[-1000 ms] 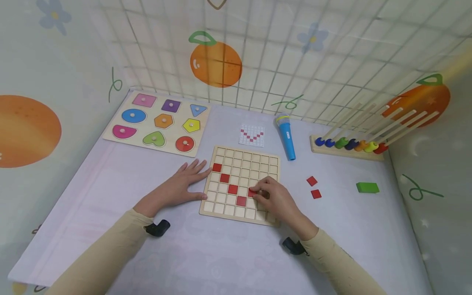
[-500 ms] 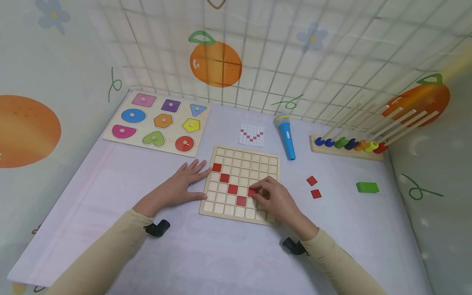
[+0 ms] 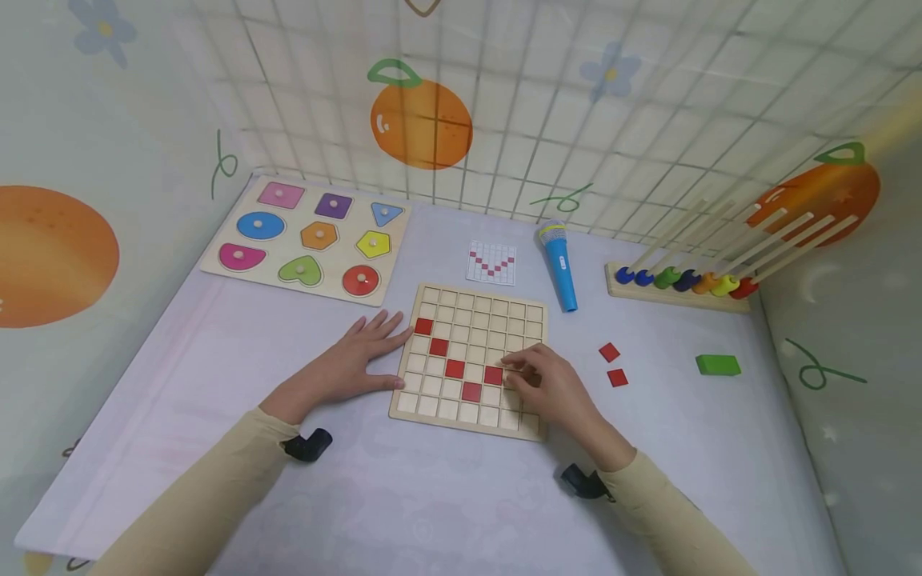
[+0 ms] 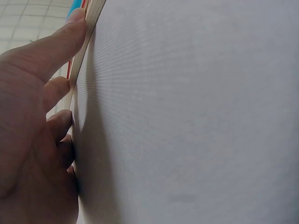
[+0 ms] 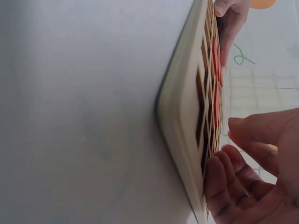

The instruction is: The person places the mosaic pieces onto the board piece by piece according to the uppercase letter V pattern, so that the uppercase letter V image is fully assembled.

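A wooden grid board (image 3: 463, 320) lies flat on the table, with several red square tiles set in its cells in a slanting line. The rightmost red tile (image 3: 493, 375) sits in a cell just left of my right hand (image 3: 553, 388). That hand's thumb and fingertips are parted over the board and hold nothing; the right wrist view shows the gap too. My left hand (image 3: 353, 360) is spread at the board's left edge, thumb and fingers touching it. In the left wrist view the thumb (image 4: 60, 49) rests on the board's rim. Two loose red tiles (image 3: 609, 352) lie to the right.
Behind the board are a pattern card (image 3: 492, 264) with red squares and a blue toy microphone (image 3: 559, 268). A shape puzzle board (image 3: 338, 286) stands back left. At the right are a peg stand (image 3: 677, 299) with coloured beads and a green block (image 3: 718, 366).
My right hand has let go of the rightmost red tile and shifted slightly right, leaving it in its cell. My left hand has stayed in place.
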A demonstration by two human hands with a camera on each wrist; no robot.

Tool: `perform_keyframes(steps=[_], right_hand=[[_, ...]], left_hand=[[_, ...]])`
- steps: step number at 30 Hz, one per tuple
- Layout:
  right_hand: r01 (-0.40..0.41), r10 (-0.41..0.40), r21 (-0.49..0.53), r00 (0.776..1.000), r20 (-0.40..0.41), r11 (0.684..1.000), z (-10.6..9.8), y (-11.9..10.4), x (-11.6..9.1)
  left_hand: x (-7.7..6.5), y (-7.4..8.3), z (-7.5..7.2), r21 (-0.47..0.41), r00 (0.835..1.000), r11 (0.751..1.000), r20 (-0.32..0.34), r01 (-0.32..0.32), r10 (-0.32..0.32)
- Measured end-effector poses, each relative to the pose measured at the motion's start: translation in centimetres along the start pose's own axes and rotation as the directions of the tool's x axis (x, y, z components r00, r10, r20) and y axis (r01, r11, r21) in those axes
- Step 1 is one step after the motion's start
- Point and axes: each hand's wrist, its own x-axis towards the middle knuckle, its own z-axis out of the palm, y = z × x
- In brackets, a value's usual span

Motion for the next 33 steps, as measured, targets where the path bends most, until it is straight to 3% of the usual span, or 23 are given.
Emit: perform_keyframes(steps=[10, 33], right_hand=[[-0.041, 0.041, -0.051, 0.999, -0.004, 0.998, -1.7, 1.1, -0.7], [-0.143, 0.13, -0.173, 0.988, -0.084, 0.974, -6.9, 5.9, -2.8]], left_hand=[[0.0, 0.0, -0.1, -0.004, 1.0, 1.0, -0.006, -0.009, 0.009], [0.1, -0.1, 0.1, 0.0, 1.0, 1.0, -0.003, -0.009, 0.009]])
